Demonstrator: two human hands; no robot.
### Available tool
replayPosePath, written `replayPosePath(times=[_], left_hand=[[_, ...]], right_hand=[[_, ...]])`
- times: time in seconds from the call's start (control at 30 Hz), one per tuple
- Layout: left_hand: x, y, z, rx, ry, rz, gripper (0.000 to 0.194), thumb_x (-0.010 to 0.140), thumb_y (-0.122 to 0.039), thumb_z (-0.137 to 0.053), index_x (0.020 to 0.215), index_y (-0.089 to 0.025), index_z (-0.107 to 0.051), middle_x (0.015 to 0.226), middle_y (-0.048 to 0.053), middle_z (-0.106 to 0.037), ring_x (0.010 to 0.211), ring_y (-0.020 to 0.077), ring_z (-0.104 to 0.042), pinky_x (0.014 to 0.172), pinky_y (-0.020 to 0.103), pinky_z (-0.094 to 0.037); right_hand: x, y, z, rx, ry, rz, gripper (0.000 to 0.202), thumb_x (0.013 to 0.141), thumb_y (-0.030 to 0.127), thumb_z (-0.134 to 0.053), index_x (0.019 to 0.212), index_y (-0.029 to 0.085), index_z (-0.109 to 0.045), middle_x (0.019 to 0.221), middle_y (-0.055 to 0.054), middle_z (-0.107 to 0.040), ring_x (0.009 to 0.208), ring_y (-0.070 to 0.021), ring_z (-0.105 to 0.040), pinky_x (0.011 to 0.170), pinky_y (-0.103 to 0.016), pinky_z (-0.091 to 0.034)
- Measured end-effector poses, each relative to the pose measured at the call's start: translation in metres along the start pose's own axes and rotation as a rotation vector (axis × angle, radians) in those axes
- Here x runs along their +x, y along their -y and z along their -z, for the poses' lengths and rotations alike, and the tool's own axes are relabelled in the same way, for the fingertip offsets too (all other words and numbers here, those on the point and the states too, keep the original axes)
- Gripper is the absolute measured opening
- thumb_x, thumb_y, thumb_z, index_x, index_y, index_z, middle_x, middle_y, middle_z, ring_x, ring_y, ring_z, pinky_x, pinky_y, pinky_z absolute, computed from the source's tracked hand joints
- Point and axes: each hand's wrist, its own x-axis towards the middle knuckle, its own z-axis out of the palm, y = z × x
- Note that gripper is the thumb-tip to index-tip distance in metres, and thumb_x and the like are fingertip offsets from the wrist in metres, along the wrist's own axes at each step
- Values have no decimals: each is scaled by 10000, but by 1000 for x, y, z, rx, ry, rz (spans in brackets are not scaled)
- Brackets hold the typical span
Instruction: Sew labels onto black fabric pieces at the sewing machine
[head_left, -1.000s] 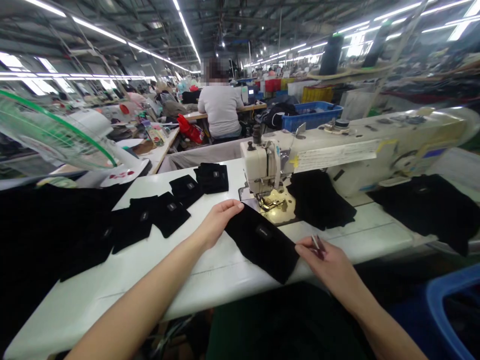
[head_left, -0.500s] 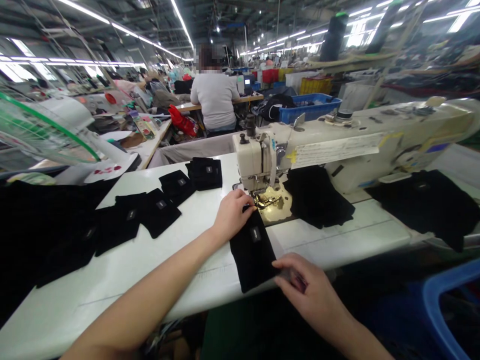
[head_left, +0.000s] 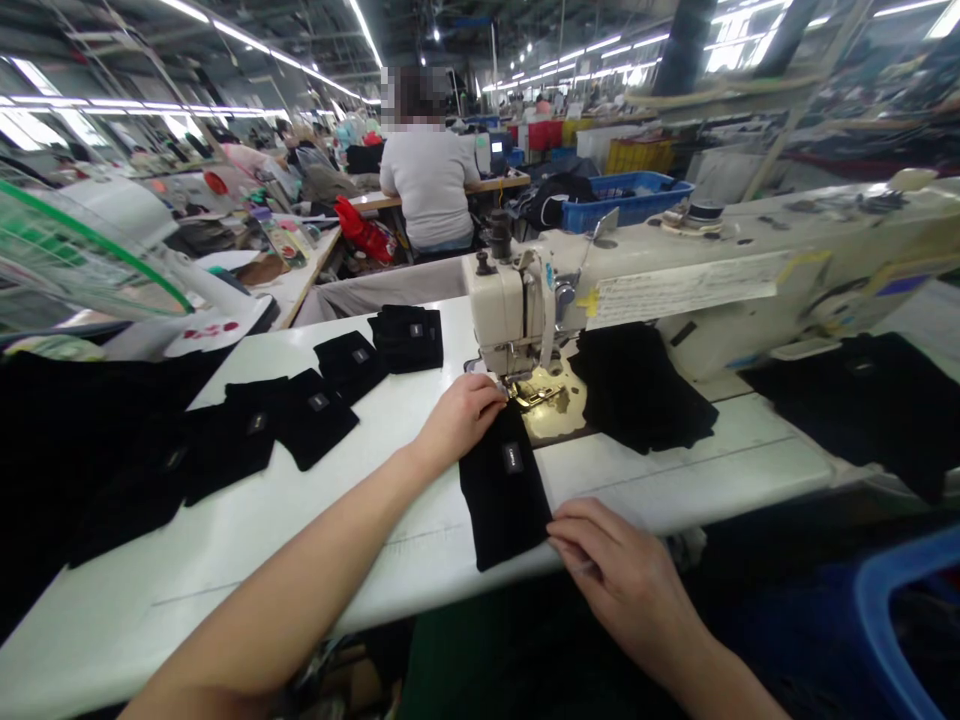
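Note:
A black fabric piece (head_left: pixel 501 510) with a small dark label (head_left: pixel 512 458) lies flat on the pale sewing table (head_left: pixel 390 500). Its far end reaches the presser foot of the sewing machine (head_left: pixel 506 310), beside the brass-coloured plate (head_left: pixel 559 405). My left hand (head_left: pixel 465 412) pinches the far edge close to the needle. With fingers and thumb closed, my right hand (head_left: pixel 615 555) grips the near right corner at the table's front edge. The needle tip is hidden behind my left fingers.
Several labelled black pieces (head_left: pixel 315 410) overlap on the left. More black fabric (head_left: pixel 641 390) lies under the machine arm and at the far right (head_left: pixel 870 390). A fan (head_left: pixel 97 250) stands at left, a blue basket (head_left: pixel 877 620) at lower right. A co-worker (head_left: pixel 427 185) sits ahead.
My right thumb and fingers have closed on the fabric's near corner. My left hand stays by the needle. The whole view has shifted slightly.

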Motion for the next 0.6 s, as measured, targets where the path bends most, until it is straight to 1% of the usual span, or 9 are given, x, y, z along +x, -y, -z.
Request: replayPosePath(times=[0.17,0.37,0.6], left_hand=[[0,1,1,52,11,-26,122,927,-143,-600,909,-160,-718,893,79,-652,851,206,-600,780,340,-524],[2,2,0,46,22,-6,142,937,-154,-586,931,-169,-727,911,82,-649,860,206,-601,793,351,-523],[3,-1,3,69,48,10,159,944,-157,-565,924,-164,-722,911,88,-636,863,215,-596,784,359,-522]], right_hand=[[4,1,-2,-7,11,-44,206,940,95,-493,1023,209,-643,1013,-58,-669,822,-180,-663,674,-277,-503],[5,2,-2,-9,12,-61,207,927,95,-496,1013,211,-644,1005,-59,-671,821,-182,-659,670,-270,-494],[7,5,0,-11,39,-89,256,881,49,-471,997,203,-639,998,-67,-675,808,-182,-658,661,-267,-496]])
